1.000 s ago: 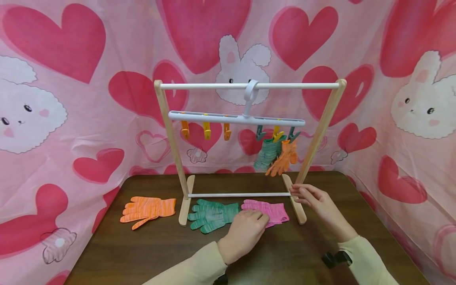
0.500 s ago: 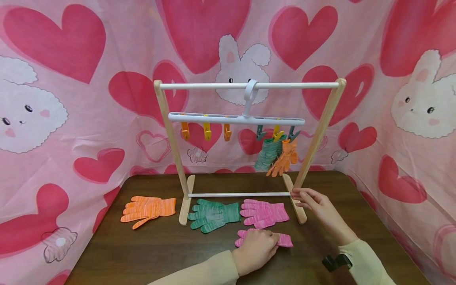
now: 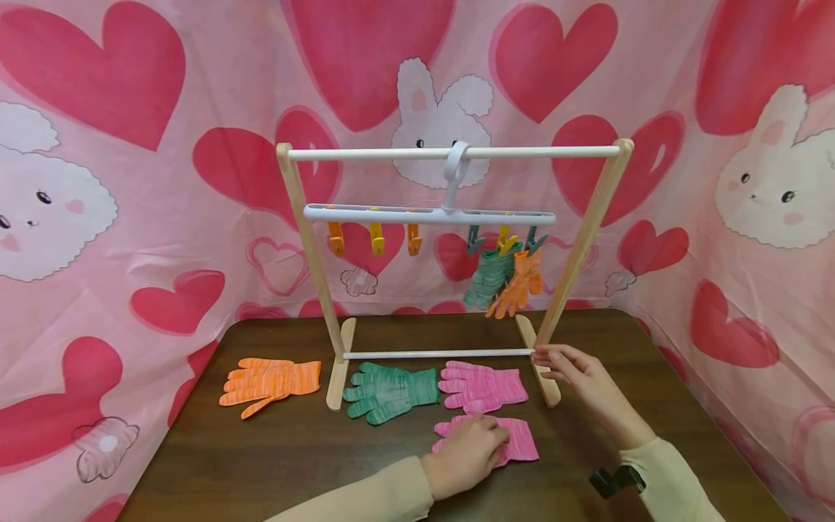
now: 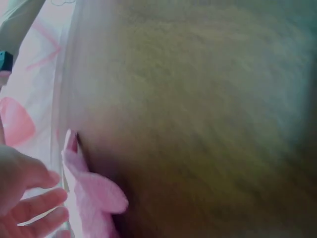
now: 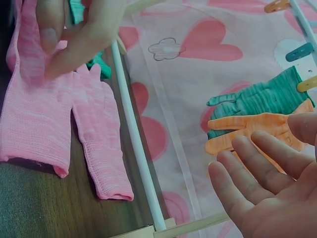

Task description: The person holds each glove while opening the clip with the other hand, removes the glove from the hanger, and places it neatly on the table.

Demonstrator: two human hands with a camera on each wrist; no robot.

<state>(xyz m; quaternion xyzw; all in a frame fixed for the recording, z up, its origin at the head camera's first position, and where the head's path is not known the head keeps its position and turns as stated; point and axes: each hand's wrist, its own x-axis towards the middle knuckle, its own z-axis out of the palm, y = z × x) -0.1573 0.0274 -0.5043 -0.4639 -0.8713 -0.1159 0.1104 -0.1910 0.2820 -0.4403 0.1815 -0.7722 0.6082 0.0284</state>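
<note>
Two pink knit gloves lie on the dark table in the head view, a far pink glove (image 3: 483, 386) and a near pink glove (image 3: 520, 439). Over the near one is my left hand (image 3: 468, 453), covering its middle. In the left wrist view the fingers of that hand look loose beside the pink fabric; whether they touch it I cannot tell. My right hand (image 3: 583, 384) is held by the foot of the rack's right post, with relaxed fingers and nothing in them, as the right wrist view (image 5: 267, 173) shows.
A green glove (image 3: 391, 391) and an orange glove (image 3: 270, 384) lie further left. Behind them stands a wooden rack (image 3: 306, 239) with a white clip hanger (image 3: 430, 215). From its right-hand clips hang another green glove (image 3: 489, 279) and another orange glove (image 3: 518, 286).
My left hand has drawn the near pink glove off the other toward me, and it now lies spread wider under the hand. The right hand has barely moved.
</note>
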